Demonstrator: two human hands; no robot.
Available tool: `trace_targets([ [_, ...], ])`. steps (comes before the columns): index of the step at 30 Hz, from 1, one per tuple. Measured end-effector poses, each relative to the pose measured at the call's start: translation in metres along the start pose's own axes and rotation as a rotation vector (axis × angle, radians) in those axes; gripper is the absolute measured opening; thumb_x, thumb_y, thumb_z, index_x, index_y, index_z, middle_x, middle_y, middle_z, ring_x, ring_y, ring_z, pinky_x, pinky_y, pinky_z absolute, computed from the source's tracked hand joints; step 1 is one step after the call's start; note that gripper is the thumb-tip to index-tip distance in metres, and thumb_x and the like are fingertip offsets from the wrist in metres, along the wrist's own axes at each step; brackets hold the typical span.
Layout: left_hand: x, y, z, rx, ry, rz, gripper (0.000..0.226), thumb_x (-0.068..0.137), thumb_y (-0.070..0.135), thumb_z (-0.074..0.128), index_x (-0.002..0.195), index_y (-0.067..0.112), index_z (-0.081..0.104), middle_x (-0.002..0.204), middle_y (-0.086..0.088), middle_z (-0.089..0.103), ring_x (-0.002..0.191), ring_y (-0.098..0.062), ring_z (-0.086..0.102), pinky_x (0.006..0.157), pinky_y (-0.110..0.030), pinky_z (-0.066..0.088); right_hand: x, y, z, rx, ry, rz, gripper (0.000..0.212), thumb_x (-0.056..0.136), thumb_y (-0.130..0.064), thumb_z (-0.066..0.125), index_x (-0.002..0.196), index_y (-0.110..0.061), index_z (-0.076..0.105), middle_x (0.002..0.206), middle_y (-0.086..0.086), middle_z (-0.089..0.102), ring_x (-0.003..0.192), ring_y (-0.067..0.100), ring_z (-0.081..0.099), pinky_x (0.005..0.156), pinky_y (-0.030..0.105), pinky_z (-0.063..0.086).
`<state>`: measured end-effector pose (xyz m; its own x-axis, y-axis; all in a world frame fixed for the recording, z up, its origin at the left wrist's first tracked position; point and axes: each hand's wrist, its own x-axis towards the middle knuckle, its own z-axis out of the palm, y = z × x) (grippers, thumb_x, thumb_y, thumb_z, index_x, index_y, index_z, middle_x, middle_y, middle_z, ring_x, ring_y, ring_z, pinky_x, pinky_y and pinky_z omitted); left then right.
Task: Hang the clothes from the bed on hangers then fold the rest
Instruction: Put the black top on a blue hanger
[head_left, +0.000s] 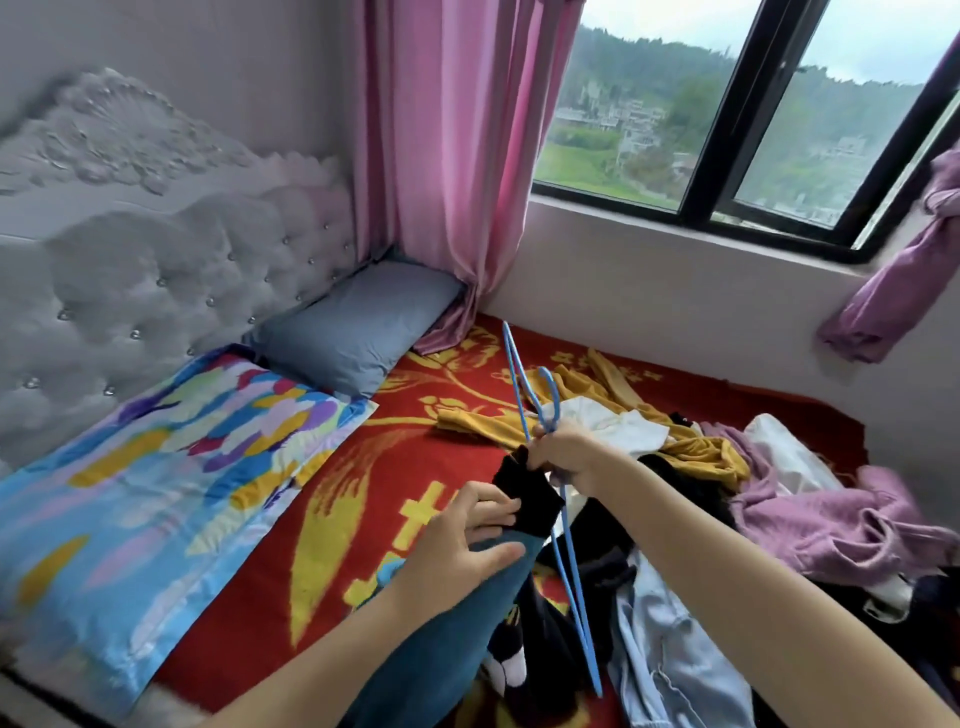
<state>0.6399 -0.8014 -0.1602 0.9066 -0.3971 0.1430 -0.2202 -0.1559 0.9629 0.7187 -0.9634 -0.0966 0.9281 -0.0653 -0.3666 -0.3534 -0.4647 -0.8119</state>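
Teal top (447, 639), black collar: near edge of red blanket (249, 597), collar held up.
Left hand (467, 540): pinches top just below collar.
Blue hanger (569, 577): tilted, beside collar.
Right hand (566, 454): clenched round hanger neck and collar tip.
Clothes pile (831, 514): blanket's right side.
Patterned pillow (156, 467), grey-blue pillow (358, 322): head end.

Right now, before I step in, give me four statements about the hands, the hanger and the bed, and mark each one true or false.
1. The right hand grips a blue hanger. True.
2. The left hand holds a white shirt. False: it holds a teal garment by its black end.
3. The curtain is green. False: the curtain is pink.
4. A purple garment lies on the bed, to the right of the hands. True.
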Motion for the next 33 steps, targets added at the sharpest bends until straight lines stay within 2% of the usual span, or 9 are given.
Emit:
trace_targets([
  [3,0.013,-0.013,-0.017,0.012,0.253,-0.012,0.014,0.085,0.013,0.067,0.091,0.022,0.059,0.108,0.010,0.063,0.096,-0.002,0.060,0.087,-0.028,0.048,-0.011,-0.014,-0.036,-0.049,0.083,-0.112,0.036,0.079,0.014,0.043,0.069,-0.020,0.035,0.069,0.003,0.038,0.055,0.014,0.036,0.038,0.020,0.029],
  [5,0.032,-0.018,-0.025,0.053,0.311,-0.079,0.019,0.085,0.017,0.067,0.101,0.023,0.058,0.113,0.004,0.058,0.102,-0.013,0.056,0.089,-0.035,0.046,-0.023,-0.029,-0.057,-0.096,0.126,-0.195,0.036,0.080,0.013,0.041,0.067,-0.020,0.037,0.064,0.001,0.035,0.048,0.009,0.035,0.035,0.017,0.023],
  [8,0.059,-0.015,-0.027,0.088,0.115,-0.156,0.056,0.085,0.036,0.067,0.134,0.026,0.043,0.134,-0.002,0.042,0.127,-0.016,0.037,0.103,-0.036,0.037,-0.046,-0.059,-0.089,-0.192,0.145,-0.356,0.036,0.081,0.016,0.040,0.066,-0.016,0.037,0.061,0.002,0.033,0.040,0.004,0.032,0.033,0.014,0.022],
  [12,0.093,0.019,-0.017,0.014,-0.082,-0.064,0.100,0.060,0.073,0.054,0.147,0.034,0.023,0.154,-0.002,0.022,0.140,-0.018,0.022,0.109,-0.035,0.026,-0.085,-0.100,-0.125,-0.118,0.102,-0.531,0.038,0.079,0.022,0.037,0.067,-0.014,0.033,0.064,0.003,0.033,0.050,0.007,0.035,0.045,0.017,0.025],
  [16,0.123,0.064,0.005,0.056,-0.320,0.092,0.099,0.070,0.059,0.063,0.149,0.035,0.008,0.156,0.004,0.014,0.141,-0.015,0.017,0.111,-0.030,0.021,-0.118,-0.133,-0.148,-0.037,0.156,-0.624,0.021,0.060,0.000,0.042,0.069,-0.016,0.032,0.070,0.005,0.033,0.060,0.012,0.032,0.051,0.019,0.025],
  [19,0.135,0.084,0.019,-0.168,-0.408,0.144,0.079,0.086,0.025,0.067,0.148,0.030,0.018,0.145,0.001,0.038,0.122,-0.002,0.045,0.096,-0.014,0.040,-0.129,-0.145,-0.162,-0.018,0.256,-0.656,0.025,0.064,0.006,0.043,0.067,-0.016,0.030,0.064,0.004,0.033,0.049,0.007,0.035,0.042,0.014,0.025],
  [23,0.140,0.081,0.027,-0.215,-0.382,0.173,0.056,0.082,-0.003,0.066,0.132,0.015,0.048,0.112,0.000,0.060,0.093,0.005,0.060,0.079,-0.009,0.046,-0.137,-0.142,-0.179,0.088,0.361,-0.663,0.024,0.059,0.005,0.038,0.064,-0.017,0.029,0.047,-0.004,0.037,0.041,0.007,0.033,0.039,0.018,0.020],
  [27,0.141,0.078,0.017,-0.285,-0.257,0.203,0.009,0.081,-0.003,0.066,0.087,0.004,0.068,0.075,0.006,0.065,0.066,0.000,0.060,0.064,-0.013,0.046,-0.141,-0.128,-0.202,0.118,0.470,-0.621,0.033,0.068,0.014,0.034,0.065,-0.019,0.031,0.045,-0.009,0.037,0.041,0.007,0.032,0.038,0.019,0.019],
  [33,0.150,0.108,-0.051,-0.296,-0.085,0.250,0.025,0.077,-0.001,0.070,0.068,0.022,0.076,0.067,0.005,0.071,0.060,-0.003,0.064,0.054,-0.014,0.048,-0.133,-0.076,-0.225,-0.098,0.607,-0.549,0.045,0.078,0.025,0.033,0.063,-0.017,0.031,0.057,0.000,0.031,0.044,0.000,0.029,0.042,0.014,0.021],
])
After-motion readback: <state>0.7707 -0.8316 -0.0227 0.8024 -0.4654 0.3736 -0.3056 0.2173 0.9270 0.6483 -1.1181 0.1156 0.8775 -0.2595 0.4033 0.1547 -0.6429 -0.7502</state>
